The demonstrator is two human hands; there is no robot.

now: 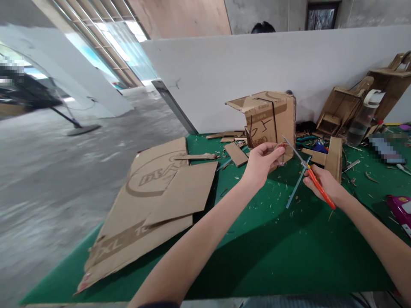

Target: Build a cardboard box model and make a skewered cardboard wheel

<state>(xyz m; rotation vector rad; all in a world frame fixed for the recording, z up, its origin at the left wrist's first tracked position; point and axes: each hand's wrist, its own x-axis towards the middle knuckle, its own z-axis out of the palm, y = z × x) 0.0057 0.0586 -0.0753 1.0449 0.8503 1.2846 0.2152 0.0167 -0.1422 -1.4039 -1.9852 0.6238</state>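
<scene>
Bare forearms [199,244] lead to my right hand [323,182], closed on orange-handled scissors [317,185], and my left hand [259,164], fingertips together on a small reddish piece [282,146]. Just beyond stands a cardboard box [263,122]; cardboard sheets [184,186] lie leftward on the green table [263,265], a bottle [362,122] rightward.

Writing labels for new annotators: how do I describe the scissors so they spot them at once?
On the green table, find the cardboard box against the white partition. Right of it, nearer the camera, the right hand holds the scissors. Bright orange-red handles set them apart from the pale, straight stick beside them.
</scene>
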